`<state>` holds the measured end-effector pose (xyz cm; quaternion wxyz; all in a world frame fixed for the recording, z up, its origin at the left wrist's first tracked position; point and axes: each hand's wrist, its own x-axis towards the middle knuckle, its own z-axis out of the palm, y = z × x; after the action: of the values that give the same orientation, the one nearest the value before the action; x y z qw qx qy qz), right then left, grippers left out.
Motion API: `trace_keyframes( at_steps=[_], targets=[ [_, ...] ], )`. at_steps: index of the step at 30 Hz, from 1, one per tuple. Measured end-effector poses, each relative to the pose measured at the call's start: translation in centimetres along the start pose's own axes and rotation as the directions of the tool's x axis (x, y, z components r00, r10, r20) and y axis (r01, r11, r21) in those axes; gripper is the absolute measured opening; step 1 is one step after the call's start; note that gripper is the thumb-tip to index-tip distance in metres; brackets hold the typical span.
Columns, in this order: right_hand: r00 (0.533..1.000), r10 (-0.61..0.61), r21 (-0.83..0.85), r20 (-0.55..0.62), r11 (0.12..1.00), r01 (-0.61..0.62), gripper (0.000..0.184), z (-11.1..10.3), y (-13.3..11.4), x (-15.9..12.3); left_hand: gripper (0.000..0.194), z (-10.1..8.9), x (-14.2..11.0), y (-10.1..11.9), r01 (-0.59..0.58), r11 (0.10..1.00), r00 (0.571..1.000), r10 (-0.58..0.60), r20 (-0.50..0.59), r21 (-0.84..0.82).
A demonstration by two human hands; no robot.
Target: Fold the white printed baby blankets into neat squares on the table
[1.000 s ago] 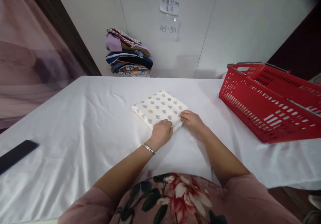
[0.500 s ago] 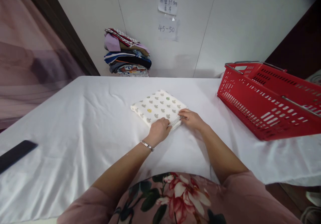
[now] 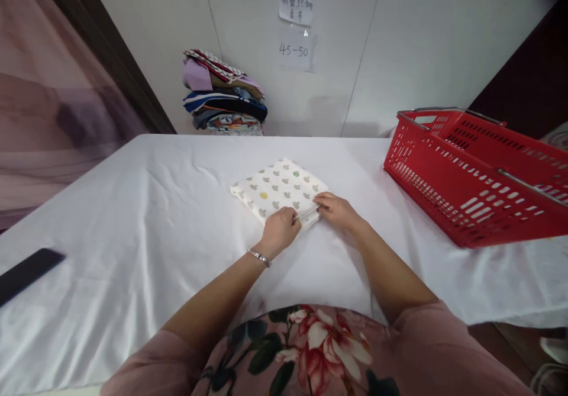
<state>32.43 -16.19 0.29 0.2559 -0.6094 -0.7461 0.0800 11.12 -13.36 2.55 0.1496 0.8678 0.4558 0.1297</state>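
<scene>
A folded white cloth [image 3: 284,186] with grey, green and yellow mouse-head prints lies flat on the white-covered table [image 3: 186,277]. Its layered edges face me. My left hand [image 3: 280,229] pinches the near edge, with the thumb hidden in part. Farther right along the same edge, my right hand [image 3: 336,209] grips the layers near the corner between thumb and fingers. A silver bracelet [image 3: 259,257] circles my left wrist.
To the right stands a red plastic basket [image 3: 448,189] with metal handles. Stacked folded fabrics [image 3: 226,97] rise behind the table's back edge. A black flat object [image 3: 31,274] lies at the left. Two paper signs [image 3: 295,50] hang on the wall.
The cloth stays in place with both hands on its near edge. My fingers have shifted slightly along the layers, and the edges between them look a little more raised.
</scene>
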Motion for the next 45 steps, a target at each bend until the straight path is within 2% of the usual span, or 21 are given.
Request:
trace_keyframes(
  at_steps=[4,10,16,22,26,29,32,36,38,41,43,45],
  targets=[
    [0.999,-0.013,0.009,-0.048,1.000,0.014,0.031,0.4,0.4,0.1,0.011,0.0,-0.1,0.3,-0.027,0.999,1.000,0.027,0.013,0.045],
    [0.996,-0.044,0.010,-0.076,0.999,0.044,0.031,-1.3,0.1,0.1,0.011,0.1,-0.5,0.5,-0.121,0.983,0.993,0.121,0.010,0.137],
    [0.998,0.030,-0.026,0.051,0.999,-0.029,0.026,-1.5,-0.6,0.2,0.013,0.3,-1.0,0.6,-0.177,0.964,0.983,0.163,0.086,0.196],
    [0.997,0.043,-0.067,0.067,0.997,-0.039,0.028,-1.6,-0.9,0.2,0.012,0.5,-1.0,0.6,-0.187,0.968,0.980,0.173,0.095,0.165],
    [0.991,0.081,-0.077,0.104,0.994,-0.073,0.027,-1.6,-0.9,0.3,0.011,-0.1,-0.8,0.4,-0.195,0.973,0.979,0.186,0.083,0.122],
    [0.989,0.096,-0.071,0.110,0.994,-0.088,0.026,-1.6,-0.8,0.3,0.021,-0.5,-0.5,0.1,-0.229,0.970,0.973,0.230,-0.011,0.079],
    [0.989,0.082,-0.071,0.119,0.995,-0.074,0.029,-1.7,-0.9,0.2,0.037,0.2,-0.6,-0.2,-0.321,0.941,0.941,0.330,-0.071,0.111],
    [0.993,0.066,-0.130,0.094,0.990,-0.053,0.037,-2.1,-1.8,0.1,0.065,2.1,-1.2,-0.5,-0.368,0.908,0.927,0.376,0.001,0.199],
    [0.999,0.039,-0.146,0.005,0.988,-0.038,0.034,-2.1,-2.9,0.5,0.072,2.6,-1.4,-0.5,-0.362,0.907,0.930,0.366,0.023,0.215],
    [0.992,-0.074,-0.105,-0.103,0.992,0.063,0.030,-1.4,-4.7,1.7,0.075,2.6,-1.4,-0.2,-0.365,0.907,0.930,0.364,0.046,0.210],
    [0.992,-0.113,-0.104,-0.049,0.989,0.107,0.035,-0.3,-5.5,2.6,0.076,2.5,-1.5,0.0,-0.368,0.907,0.929,0.368,0.042,0.203],
    [0.996,-0.060,-0.136,0.069,0.988,0.069,0.043,1.0,-5.5,3.3,0.077,2.5,-1.8,0.0,-0.364,0.909,0.930,0.367,0.025,0.201]
  ],
)
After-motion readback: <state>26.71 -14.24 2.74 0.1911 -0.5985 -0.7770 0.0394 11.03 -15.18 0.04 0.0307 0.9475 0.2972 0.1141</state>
